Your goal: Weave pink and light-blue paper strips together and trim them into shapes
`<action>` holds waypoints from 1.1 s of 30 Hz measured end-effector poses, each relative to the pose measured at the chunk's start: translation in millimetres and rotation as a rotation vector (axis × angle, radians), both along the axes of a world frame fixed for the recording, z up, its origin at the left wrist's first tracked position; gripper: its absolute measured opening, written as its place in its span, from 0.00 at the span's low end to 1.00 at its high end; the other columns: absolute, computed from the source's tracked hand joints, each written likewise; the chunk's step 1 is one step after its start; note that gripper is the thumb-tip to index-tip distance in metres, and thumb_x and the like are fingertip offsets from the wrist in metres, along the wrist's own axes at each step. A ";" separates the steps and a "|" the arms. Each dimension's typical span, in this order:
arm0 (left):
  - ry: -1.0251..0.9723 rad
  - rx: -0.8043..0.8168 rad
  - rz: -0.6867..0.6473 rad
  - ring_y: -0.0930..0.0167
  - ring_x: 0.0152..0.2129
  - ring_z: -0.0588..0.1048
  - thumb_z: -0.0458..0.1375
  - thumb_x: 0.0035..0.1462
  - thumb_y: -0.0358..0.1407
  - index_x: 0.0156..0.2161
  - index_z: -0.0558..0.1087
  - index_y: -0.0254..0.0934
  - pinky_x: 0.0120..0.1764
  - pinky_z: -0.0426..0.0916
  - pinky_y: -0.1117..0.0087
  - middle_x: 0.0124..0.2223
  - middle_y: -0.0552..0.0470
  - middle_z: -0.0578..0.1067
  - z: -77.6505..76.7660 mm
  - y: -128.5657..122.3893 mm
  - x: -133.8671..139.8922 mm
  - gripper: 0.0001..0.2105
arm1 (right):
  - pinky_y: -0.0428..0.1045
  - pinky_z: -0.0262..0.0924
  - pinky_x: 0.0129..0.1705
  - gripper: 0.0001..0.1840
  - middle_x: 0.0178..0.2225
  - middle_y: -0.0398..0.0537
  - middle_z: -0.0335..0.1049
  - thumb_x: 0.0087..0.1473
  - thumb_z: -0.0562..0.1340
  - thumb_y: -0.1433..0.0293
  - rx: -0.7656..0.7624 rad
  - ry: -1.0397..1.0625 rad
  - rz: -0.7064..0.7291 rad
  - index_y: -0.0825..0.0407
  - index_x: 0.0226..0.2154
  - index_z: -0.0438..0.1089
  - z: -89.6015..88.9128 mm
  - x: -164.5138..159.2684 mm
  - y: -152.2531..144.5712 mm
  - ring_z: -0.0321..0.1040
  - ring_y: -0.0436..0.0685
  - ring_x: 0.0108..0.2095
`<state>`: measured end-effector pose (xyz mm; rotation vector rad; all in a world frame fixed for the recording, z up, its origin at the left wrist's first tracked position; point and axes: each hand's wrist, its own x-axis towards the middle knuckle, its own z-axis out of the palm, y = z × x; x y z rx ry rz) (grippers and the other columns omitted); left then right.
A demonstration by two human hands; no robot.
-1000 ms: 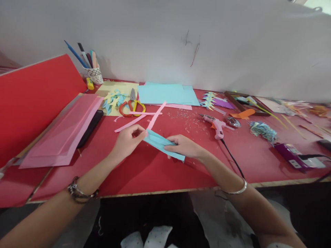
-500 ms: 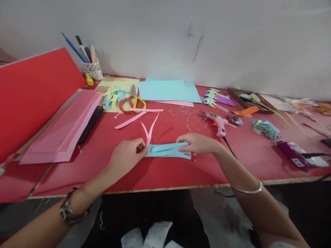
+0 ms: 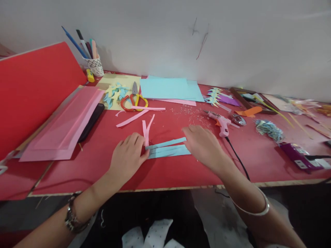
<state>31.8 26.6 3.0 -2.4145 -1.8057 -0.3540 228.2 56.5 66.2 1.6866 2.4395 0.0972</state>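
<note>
Light-blue paper strips (image 3: 168, 151) are stretched side by side at the centre of the frame, low over the tabletop (image 3: 168, 175). Their left ends are gripped by the fingers of the left hand (image 3: 127, 151), and their right ends are covered by the right hand (image 3: 203, 146); whether its fingers are closed cannot be told. Both ends are probably held so that the strips are kept straight and spread apart. Forked pink paper strips (image 3: 145, 132) run upward from beside the left fingers, their lower ends hidden.

Scissors (image 3: 134, 91) and light-blue sheets (image 3: 165, 88) are set at upper centre, probably to leave the working area free. A pink hot glue gun (image 3: 222, 124) is laid right of centre, perhaps kept within reach. Markings on the purple extension socket (image 3: 300, 156), far right, are too small to be read; no brand is legible.
</note>
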 end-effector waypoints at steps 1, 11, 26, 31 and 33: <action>-0.003 0.018 -0.025 0.67 0.30 0.71 0.50 0.52 0.33 0.31 0.66 0.36 0.30 0.61 0.69 0.33 0.48 0.72 -1.6 -0.4 -0.4 0.04 | 0.51 0.54 0.33 0.12 0.34 0.57 0.69 0.49 0.51 0.80 -0.021 0.053 0.093 0.56 0.33 0.66 -1.6 -3.5 -1.9 0.65 0.61 0.36; -0.069 -0.059 -0.148 0.65 0.36 0.70 0.51 0.55 0.37 0.40 0.69 0.38 0.34 0.63 0.65 0.41 0.48 0.74 -5.1 0.1 -6.4 0.09 | 0.55 0.56 0.46 0.15 0.47 0.54 0.63 0.53 0.55 0.70 -0.164 0.374 0.505 0.54 0.45 0.63 -42.3 -24.7 -0.4 0.60 0.59 0.47; -0.235 -0.203 -0.362 0.67 0.31 0.70 0.45 0.53 0.25 0.33 0.67 0.36 0.33 0.65 0.66 0.32 0.49 0.71 -3.1 -2.2 -6.6 0.10 | 0.52 0.57 0.41 0.11 0.40 0.52 0.67 0.52 0.56 0.71 -0.091 0.359 0.294 0.54 0.40 0.68 -47.1 -24.0 -25.7 0.62 0.58 0.40; -0.262 -0.325 -0.323 0.70 0.29 0.70 0.49 0.47 0.24 0.30 0.65 0.37 0.33 0.64 0.69 0.31 0.51 0.71 4.3 -0.1 -7.9 0.07 | 0.49 0.55 0.37 0.12 0.36 0.50 0.69 0.54 0.53 0.75 -0.151 0.298 0.252 0.54 0.39 0.69 -39.8 -24.5 -22.9 0.65 0.55 0.37; -0.273 -0.321 -0.302 0.69 0.29 0.70 0.52 0.46 0.27 0.30 0.65 0.36 0.34 0.63 0.68 0.31 0.52 0.71 5.8 -0.8 -7.2 0.05 | 0.48 0.53 0.35 0.13 0.34 0.50 0.70 0.55 0.51 0.75 -0.140 0.268 0.239 0.54 0.37 0.70 -38.3 -23.6 -20.9 0.65 0.55 0.34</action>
